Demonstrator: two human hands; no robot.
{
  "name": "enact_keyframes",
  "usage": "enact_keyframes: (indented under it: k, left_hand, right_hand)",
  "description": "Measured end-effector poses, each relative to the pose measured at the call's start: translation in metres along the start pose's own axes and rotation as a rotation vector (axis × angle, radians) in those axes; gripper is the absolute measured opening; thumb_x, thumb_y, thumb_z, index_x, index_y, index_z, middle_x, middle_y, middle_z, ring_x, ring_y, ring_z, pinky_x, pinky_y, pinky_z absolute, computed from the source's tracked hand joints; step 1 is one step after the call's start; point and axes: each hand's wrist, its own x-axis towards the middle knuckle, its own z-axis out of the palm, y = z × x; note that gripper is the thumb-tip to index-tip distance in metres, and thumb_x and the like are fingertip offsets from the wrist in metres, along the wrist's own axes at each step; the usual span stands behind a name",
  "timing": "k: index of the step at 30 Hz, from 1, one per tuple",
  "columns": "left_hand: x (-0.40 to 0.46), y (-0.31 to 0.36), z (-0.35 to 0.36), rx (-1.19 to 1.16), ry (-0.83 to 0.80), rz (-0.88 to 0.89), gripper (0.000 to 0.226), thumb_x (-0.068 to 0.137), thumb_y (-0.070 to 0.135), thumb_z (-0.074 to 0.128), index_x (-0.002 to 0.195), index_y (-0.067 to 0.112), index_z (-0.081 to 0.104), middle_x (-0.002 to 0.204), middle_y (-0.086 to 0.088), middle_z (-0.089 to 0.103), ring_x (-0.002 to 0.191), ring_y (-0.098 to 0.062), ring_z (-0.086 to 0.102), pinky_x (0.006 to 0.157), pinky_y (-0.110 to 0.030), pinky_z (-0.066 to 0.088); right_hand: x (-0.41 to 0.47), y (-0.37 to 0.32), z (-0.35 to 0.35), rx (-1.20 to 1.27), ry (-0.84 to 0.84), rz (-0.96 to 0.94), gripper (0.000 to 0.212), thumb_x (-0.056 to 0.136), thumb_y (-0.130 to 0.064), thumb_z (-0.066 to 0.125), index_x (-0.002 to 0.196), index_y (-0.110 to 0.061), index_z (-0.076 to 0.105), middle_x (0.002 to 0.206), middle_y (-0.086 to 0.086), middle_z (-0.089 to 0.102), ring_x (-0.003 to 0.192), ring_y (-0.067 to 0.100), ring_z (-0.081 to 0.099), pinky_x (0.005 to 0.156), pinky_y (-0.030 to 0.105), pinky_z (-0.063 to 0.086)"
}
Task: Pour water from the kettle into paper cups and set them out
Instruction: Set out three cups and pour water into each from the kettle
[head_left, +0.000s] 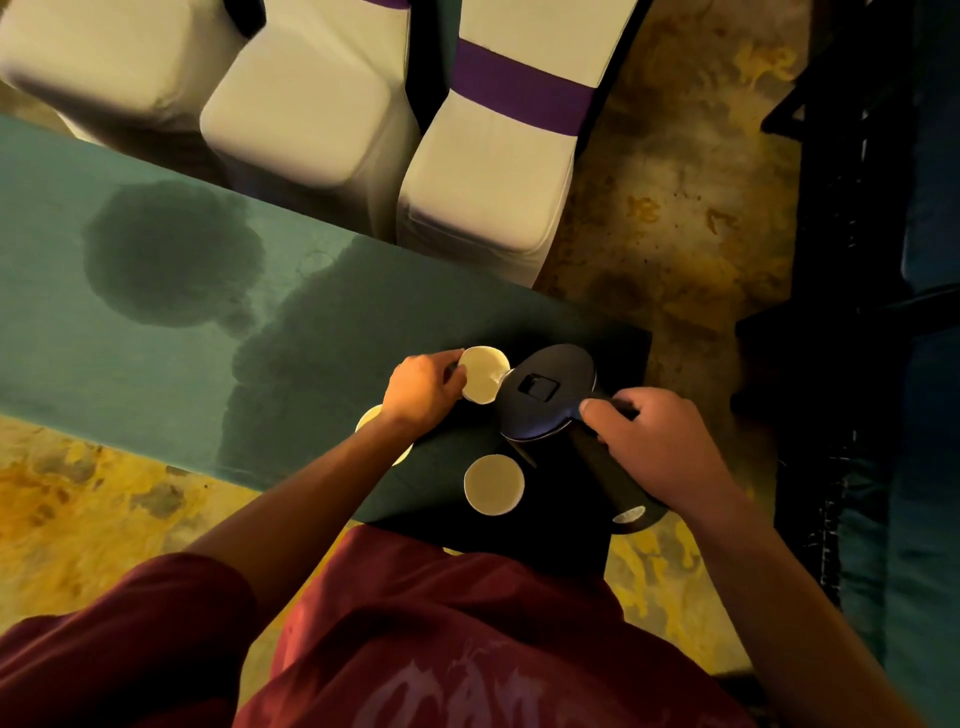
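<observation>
A dark kettle (545, 395) with a black lid is tilted to the left over the table's right end. My right hand (654, 447) grips its handle. Its spout meets the rim of a white paper cup (483, 382), which my left hand (423, 389) holds tipped toward the kettle. A thin stream of water shows at the spout. A second paper cup (493, 484) stands upright near the table's front edge. A third cup (371, 421) is half hidden under my left wrist.
The narrow table (156, 374) wears a green cloth with large dark wet patches (171, 249). Three white-covered chairs (493, 171), one with a purple band, stand behind it. The kettle's base (636, 514) sits at the right corner. A dark frame (852, 312) stands at the right.
</observation>
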Motion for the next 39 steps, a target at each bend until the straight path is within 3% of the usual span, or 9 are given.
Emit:
enact_keyframes:
  k: [5,10,13,16,22,28,34,39]
  left_hand:
    - [0.0,-0.003,0.001,-0.01,0.009,0.008,0.035,0.098,0.03,0.053,0.131,0.023,0.063,0.091,-0.002,0.073,0.074,-0.016,0.064,0.064,-0.028,0.053]
    - [0.002,-0.005,0.002,-0.022,-0.012,0.002,0.036,0.099,0.031,0.053,0.133,0.023,0.061,0.098,-0.002,0.074,0.08,-0.015,0.067,0.072,-0.033,0.059]
    - [0.002,-0.006,0.002,-0.019,-0.005,0.009,0.036,0.099,0.031,0.053,0.132,0.023,0.062,0.099,-0.002,0.074,0.081,-0.015,0.067,0.072,-0.033,0.059]
    - [0.002,-0.006,0.003,-0.018,0.003,0.011,0.035,0.098,0.032,0.053,0.131,0.023,0.063,0.098,-0.002,0.075,0.081,-0.016,0.067,0.071,-0.032,0.058]
    - [0.002,-0.007,0.003,-0.039,-0.012,-0.001,0.035,0.098,0.032,0.053,0.131,0.025,0.062,0.088,0.008,0.067,0.073,-0.007,0.061,0.056,-0.015,0.043]
    - [0.002,-0.007,0.003,-0.031,-0.004,0.006,0.035,0.097,0.033,0.053,0.13,0.026,0.063,0.09,0.004,0.071,0.071,-0.006,0.059,0.054,-0.015,0.04]
    - [0.002,-0.008,0.002,-0.033,-0.019,0.005,0.035,0.098,0.033,0.053,0.131,0.025,0.062,0.099,0.0,0.074,0.078,-0.01,0.065,0.062,-0.022,0.049]
    - [0.001,-0.007,0.002,-0.034,-0.035,-0.008,0.035,0.098,0.032,0.053,0.131,0.025,0.062,0.102,0.001,0.074,0.079,-0.008,0.063,0.058,-0.014,0.042]
  right_hand:
    - [0.004,-0.003,0.001,-0.027,0.009,0.009,0.05,0.076,-0.059,0.054,0.059,-0.012,0.054,0.049,-0.003,0.045,0.042,0.007,0.042,0.039,0.019,0.031]
    - [0.007,-0.006,0.001,-0.085,-0.013,0.008,0.05,0.085,-0.052,0.059,0.066,-0.006,0.059,0.052,-0.001,0.049,0.041,0.007,0.041,0.036,0.018,0.028]
    - [0.007,-0.01,0.0,-0.119,-0.024,0.017,0.047,0.089,-0.049,0.061,0.061,-0.012,0.055,0.052,-0.001,0.048,0.04,0.007,0.039,0.037,0.018,0.027]
    - [0.008,-0.013,0.0,-0.135,-0.031,0.022,0.044,0.089,-0.049,0.061,0.059,-0.017,0.052,0.052,0.0,0.047,0.043,0.011,0.041,0.045,0.029,0.03]
    - [0.008,-0.013,0.0,-0.119,-0.033,0.046,0.043,0.086,-0.049,0.061,0.055,-0.022,0.047,0.046,-0.007,0.042,0.036,0.005,0.039,0.039,0.02,0.026]
    - [0.009,-0.011,0.0,-0.075,-0.026,0.066,0.05,0.074,-0.061,0.053,0.059,-0.013,0.057,0.044,-0.007,0.046,0.037,0.005,0.043,0.033,0.015,0.026]
    - [0.009,-0.005,0.001,-0.037,-0.018,0.055,0.052,0.078,-0.056,0.056,0.066,-0.006,0.063,0.043,-0.008,0.047,0.038,0.005,0.045,0.033,0.015,0.029]
    - [0.008,-0.001,0.003,-0.025,-0.024,0.062,0.051,0.078,-0.054,0.056,0.066,-0.005,0.062,0.042,-0.008,0.045,0.038,0.006,0.043,0.033,0.015,0.028]
